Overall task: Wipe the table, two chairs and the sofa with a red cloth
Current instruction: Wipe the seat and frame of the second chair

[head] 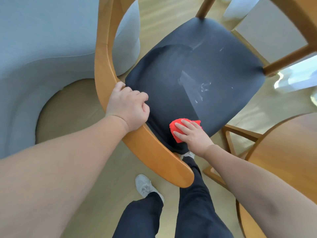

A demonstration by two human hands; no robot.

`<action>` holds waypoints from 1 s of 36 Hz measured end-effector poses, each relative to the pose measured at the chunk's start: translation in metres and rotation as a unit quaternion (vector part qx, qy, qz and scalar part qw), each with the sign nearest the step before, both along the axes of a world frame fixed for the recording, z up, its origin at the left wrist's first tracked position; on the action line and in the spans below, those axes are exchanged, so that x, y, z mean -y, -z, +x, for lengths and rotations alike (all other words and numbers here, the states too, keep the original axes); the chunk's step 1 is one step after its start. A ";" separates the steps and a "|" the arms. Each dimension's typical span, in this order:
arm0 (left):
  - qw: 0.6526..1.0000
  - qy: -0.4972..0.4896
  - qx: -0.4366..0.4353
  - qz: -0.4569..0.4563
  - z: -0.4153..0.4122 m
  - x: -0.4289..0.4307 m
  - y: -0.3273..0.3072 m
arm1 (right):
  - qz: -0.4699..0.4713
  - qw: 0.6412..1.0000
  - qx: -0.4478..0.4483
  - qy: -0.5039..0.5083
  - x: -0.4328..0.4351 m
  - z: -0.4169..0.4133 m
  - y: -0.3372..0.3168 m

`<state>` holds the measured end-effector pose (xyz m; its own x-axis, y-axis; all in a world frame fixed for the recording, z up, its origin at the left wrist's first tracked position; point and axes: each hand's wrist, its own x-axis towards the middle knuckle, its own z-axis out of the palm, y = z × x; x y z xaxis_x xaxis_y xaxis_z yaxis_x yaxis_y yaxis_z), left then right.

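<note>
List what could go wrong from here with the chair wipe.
1. The red cloth lies under the flat right hand, pressed rather than gripped, so it may slip out mid-stroke.
2. The white marks on the seat lie well beyond the cloth and could be missed.
3. The left hand grips the backrest; leaning hard might tip it.

Red cloth [176,128]: mostly under the right hand [192,136], only edges peeking out.
Table [283,152]: sliced off by the right edge.
Sofa [42,48]: runs off left and top.
Right shoe [187,154]: nearly hidden behind the chair backrest [154,152].
</note>
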<state>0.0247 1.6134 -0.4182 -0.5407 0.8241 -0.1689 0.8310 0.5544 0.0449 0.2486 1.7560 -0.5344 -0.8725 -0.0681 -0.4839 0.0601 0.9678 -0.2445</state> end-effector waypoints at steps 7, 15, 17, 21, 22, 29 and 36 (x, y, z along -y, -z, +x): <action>0.993 -0.044 0.097 -0.054 0.046 -0.030 -0.009 | -0.017 0.998 0.024 -0.059 -0.005 0.025 0.011; 0.991 -0.007 0.070 -0.113 0.037 -0.029 -0.001 | -0.051 0.983 -0.041 -0.172 -0.040 0.019 0.024; 0.993 0.008 0.073 -0.096 0.037 -0.026 -0.001 | -0.058 0.981 -0.056 -0.179 -0.045 0.019 0.025; 0.995 0.001 0.071 -0.074 0.038 -0.026 0.000 | -0.062 0.978 -0.073 -0.186 -0.054 0.016 0.028; 0.994 -0.005 0.075 -0.077 0.038 -0.027 -0.001 | -0.060 0.977 -0.073 -0.190 -0.056 0.016 0.028; 0.992 -0.021 0.085 -0.090 0.038 -0.029 -0.003 | -0.027 0.977 -0.115 -0.177 -0.101 0.013 0.032; 0.992 -0.023 0.079 -0.092 0.038 -0.030 -0.004 | 0.040 0.990 -0.138 0.005 -0.210 0.026 0.042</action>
<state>0.0625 1.6430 -0.4147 -0.5321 0.7462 -0.4001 0.7951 0.6028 0.0669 0.2743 1.9663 -0.5765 -0.9727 -0.0296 -0.2303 0.0115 0.9844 -0.1755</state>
